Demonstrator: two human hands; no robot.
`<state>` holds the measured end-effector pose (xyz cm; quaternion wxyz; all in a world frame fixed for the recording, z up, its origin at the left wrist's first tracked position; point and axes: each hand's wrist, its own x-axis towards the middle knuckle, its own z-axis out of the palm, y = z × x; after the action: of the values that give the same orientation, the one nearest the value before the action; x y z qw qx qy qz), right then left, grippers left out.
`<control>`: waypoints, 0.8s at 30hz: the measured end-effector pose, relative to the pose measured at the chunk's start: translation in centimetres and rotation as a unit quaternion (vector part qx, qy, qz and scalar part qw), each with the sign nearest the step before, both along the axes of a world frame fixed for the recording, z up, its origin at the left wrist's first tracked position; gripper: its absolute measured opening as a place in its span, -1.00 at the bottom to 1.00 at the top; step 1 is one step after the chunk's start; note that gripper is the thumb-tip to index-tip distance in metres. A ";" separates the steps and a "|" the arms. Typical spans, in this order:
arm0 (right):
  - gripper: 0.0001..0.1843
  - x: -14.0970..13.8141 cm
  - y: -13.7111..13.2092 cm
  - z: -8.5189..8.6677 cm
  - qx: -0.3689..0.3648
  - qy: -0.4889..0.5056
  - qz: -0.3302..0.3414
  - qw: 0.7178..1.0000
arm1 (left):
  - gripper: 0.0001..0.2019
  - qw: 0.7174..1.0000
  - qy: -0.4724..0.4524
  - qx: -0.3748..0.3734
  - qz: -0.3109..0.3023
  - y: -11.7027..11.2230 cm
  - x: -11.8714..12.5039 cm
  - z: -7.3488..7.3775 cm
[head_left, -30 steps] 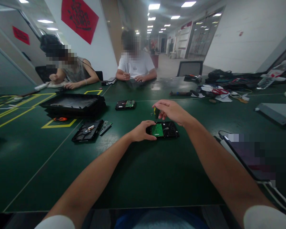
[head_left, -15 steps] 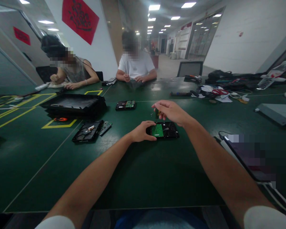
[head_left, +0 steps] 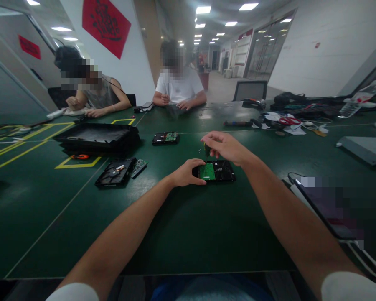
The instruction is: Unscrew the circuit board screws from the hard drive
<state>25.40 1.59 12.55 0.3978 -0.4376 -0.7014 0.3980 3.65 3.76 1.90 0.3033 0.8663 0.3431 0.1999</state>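
A black hard drive (head_left: 224, 171) with a green circuit board lies flat on the green table in front of me. My left hand (head_left: 188, 173) grips its left end between thumb and fingers. Above the drive's far edge, my right hand (head_left: 224, 147) is closed around a small screwdriver (head_left: 207, 150) with a dark green and yellow handle, held upright. The screwdriver's tip is at the far edge of the board, too small to make out clearly. Beside it on the table lie tiny pale bits (head_left: 199, 150), which look like screws.
Left of my hands lie an opened drive (head_left: 114, 172) and a loose circuit board (head_left: 139, 168). Farther back are another hard drive (head_left: 165, 138) and stacked black trays (head_left: 97, 138). A tablet (head_left: 326, 209) with a cable lies right. Two people sit across the table.
The screwdriver in my right hand has turned slightly and stands more upright over the drive. My left hand and the hard drive stay in place.
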 end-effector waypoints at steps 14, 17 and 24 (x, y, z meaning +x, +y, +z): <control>-0.86 -0.1 0.0 0.2 -0.031 0.017 -0.017 0.999 | -0.11 1.000 0.002 0.004 0.000 0.1 -0.1 -0.2; -0.83 -0.1 0.0 0.2 -0.013 0.000 -0.011 1.000 | -0.10 1.000 0.003 -0.001 0.004 0.1 -0.1 -0.2; -0.76 -0.1 0.1 -0.1 -0.023 0.000 -0.019 1.000 | -0.12 1.000 0.002 -0.003 0.003 -0.1 -0.1 0.1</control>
<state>25.30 1.67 12.48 0.3948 -0.4604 -0.6835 0.4062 3.57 3.64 1.96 0.3046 0.8646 0.3470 0.1980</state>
